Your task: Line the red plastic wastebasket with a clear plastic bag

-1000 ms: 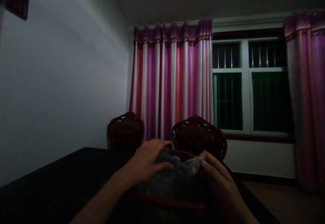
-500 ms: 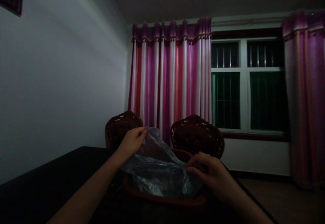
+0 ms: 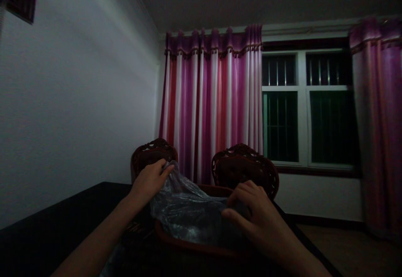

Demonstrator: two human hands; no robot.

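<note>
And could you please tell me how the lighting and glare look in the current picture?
Head view: dim overall, the table nearly black; head view: faint glints on the clear plastic; head view: the wall looks grainy, while the curtain's stripes stay readable.

I watch remotely through one camera, worn on the head and facing forward across the dark table. The left hand and right hand are near it, at seven and five o'clock; farther off stand a striped curtain at twelve and the window at three.
</note>
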